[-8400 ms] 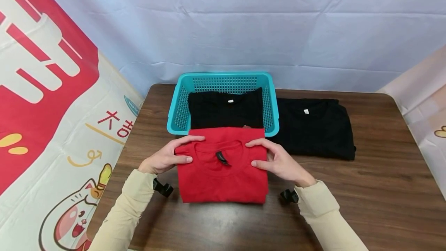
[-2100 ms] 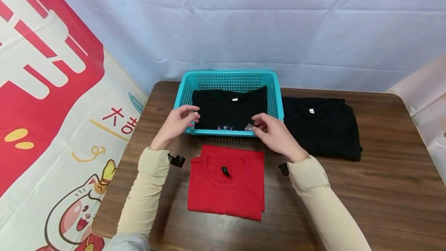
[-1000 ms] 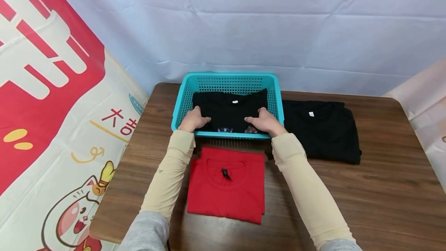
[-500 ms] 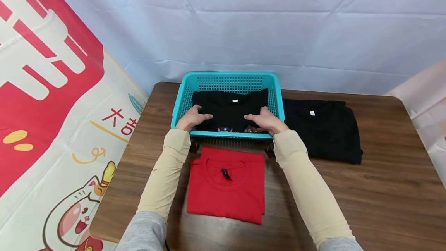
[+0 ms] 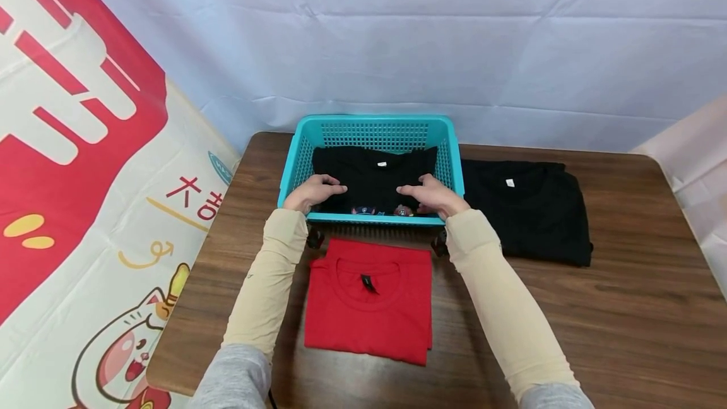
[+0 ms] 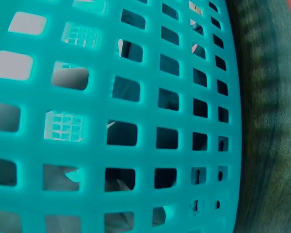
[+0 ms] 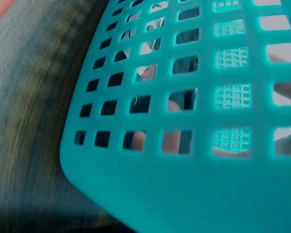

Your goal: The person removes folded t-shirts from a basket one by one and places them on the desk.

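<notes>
1. Gripping the folded black shirt [image 5: 369, 183] by its two sides is what occupies both hands: the left hand [image 5: 312, 192] at its left edge, the right hand [image 5: 434, 196] at its right, each thumb laid inward over the cloth. Most of the other fingers are hidden, so how firmly they hold is hard to tell.

2. That shirt lies in the teal basket [image 5: 341, 218], its white neck label [image 5: 382, 164] toward the far side and two small printed figures [image 5: 363, 211] showing just behind the front rim.

3. Seconds ago the hands held the red shirt [image 5: 366, 327]; now it rests folded on the bench [image 5: 636, 270], in front of the basket and untouched. Attention seems to have passed from red cloth to black.

4. Against half a second ago, the grip is almost the same and the prints sit slightly farther left. The black shirt remains inside the basket, so this looks like settling a hold or adjusting the cloth rather than a finished move.

5. A second black shirt [image 5: 534, 219] lies folded just right of the basket, away from both hands.

6. Both wrist views show mostly basket wall; through the right one's holes, parts of fingers [image 7: 172, 141] appear.
</notes>
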A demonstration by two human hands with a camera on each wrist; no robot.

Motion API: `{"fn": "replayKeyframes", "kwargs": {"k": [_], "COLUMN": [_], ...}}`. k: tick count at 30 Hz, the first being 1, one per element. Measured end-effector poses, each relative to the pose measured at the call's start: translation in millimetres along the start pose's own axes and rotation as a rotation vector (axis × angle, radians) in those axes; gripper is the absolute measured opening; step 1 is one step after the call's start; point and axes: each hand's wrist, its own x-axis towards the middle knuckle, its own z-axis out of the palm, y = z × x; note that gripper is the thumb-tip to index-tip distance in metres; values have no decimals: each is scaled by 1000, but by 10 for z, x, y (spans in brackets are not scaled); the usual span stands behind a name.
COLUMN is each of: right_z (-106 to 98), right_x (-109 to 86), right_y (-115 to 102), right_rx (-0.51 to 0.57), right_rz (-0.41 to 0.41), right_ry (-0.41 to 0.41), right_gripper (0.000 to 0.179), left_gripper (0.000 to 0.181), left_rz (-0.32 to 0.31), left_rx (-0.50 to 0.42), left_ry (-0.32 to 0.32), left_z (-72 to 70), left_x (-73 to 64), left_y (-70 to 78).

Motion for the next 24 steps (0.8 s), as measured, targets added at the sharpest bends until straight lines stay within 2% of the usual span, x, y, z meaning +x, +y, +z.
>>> {"fn": "replayKeyframes", "kwargs": {"k": [4,7,15,21,24], "right_z": [-3,-13,-38,-44,-41], "right_x": [0,-12,3,27,44], "right_y": [-4,-5,6,1,1], "right_rx": [-86,-91,113,201,196], "right_rz": [-19,-44,-47,-56,-67], "right_ry": [-9,5,7,-12,-14], "right_gripper": [81,76,72,68,64], "left_gripper": [46,45,39,41,42], "left_rz": [6,20,87,133,135], "left_rx": [-5,-24,-49,-36,-40], "left_ry": [-10,1,46,17,8], "left_z": [-6,-10,-18,-19,-23], "left_x": [-2,2,16,10,8], "left_y": [10,16,6,5,-1]}}
